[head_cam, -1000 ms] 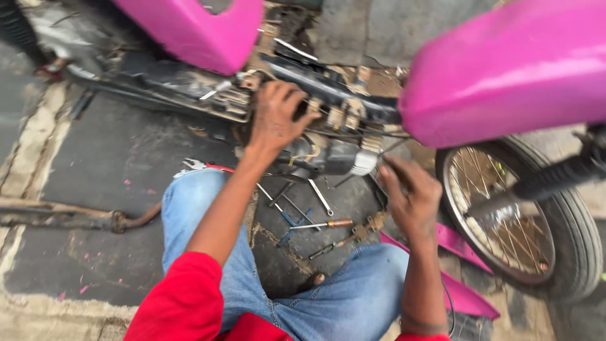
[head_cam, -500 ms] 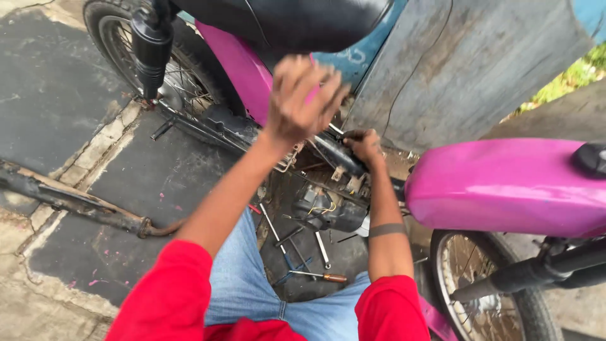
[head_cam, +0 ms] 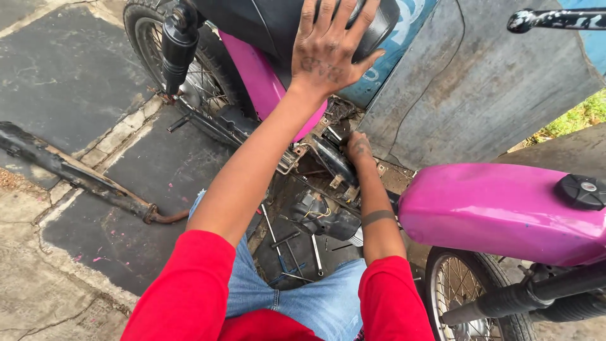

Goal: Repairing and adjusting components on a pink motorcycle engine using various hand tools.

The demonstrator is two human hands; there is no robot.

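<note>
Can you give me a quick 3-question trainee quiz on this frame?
1. True or false: the left hand lies flat on the black seat.
2. Where is the right hand? A) on the pink fuel tank B) down in the frame by the engine C) on the exhaust pipe
3. What lies on the ground between the knees?

Key: 1 true; 2 B; 3 loose hand tools.

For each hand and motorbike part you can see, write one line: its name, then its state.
Left hand: flat on the black seat, fingers spread.
Right hand: down in the open frame, grip hidden.
Fuel tank: pink, black cap on.
Exhaust pipe: detached, lying on the ground.
Tools: loose on the ground.
</note>
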